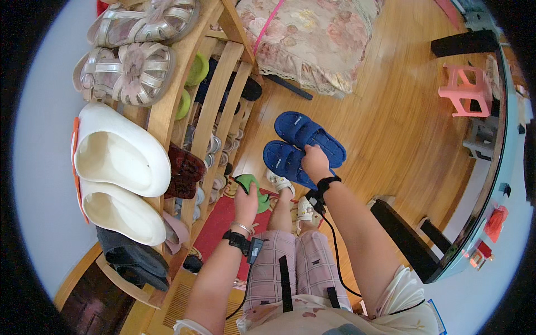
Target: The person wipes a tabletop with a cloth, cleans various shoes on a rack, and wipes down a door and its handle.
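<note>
My right hand grips a pair of blue slide sandals by their inner edges, side by side above the wooden floor. In my left hand is a green cloth with a dark edge, partly covered by my fingers. To my left stands a wooden slatted shoe rack. On its top lie white clogs, silver strappy sandals and dark grey shoes.
Lower shelves hold dark red slippers, lime-green shoes and several others. A red mat lies by my feet. Ahead is a floral-covered piece of furniture. At right stand a glass-topped table and a pink plastic stool.
</note>
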Motion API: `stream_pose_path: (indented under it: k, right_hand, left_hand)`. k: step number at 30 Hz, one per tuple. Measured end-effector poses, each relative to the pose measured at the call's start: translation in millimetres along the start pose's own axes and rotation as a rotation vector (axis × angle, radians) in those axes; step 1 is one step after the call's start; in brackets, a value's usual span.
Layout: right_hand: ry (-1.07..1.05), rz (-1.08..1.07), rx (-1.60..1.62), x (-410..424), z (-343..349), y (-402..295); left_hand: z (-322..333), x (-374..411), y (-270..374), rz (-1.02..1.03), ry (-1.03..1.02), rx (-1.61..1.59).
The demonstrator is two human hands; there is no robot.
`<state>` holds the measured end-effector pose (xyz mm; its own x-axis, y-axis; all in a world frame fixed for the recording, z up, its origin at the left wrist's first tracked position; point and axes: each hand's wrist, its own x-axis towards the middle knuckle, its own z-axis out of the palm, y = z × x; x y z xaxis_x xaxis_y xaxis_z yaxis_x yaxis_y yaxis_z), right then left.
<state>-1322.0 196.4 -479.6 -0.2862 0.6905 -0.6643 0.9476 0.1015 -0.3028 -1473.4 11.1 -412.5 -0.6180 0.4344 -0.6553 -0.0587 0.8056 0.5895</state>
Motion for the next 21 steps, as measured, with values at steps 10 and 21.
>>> stream_pose_path:
  k: [10, 21]
  right_hand:
    - [-0.018, -0.05, -0.026, -33, 37, 37]
    - [-0.222, 0.057, -0.153, -153, 87, 139]
  left_hand:
    - [23, -15, -28, 0.001, -0.039, -0.084]
    - [82, -107, -109, -0.156, -0.013, -0.171]
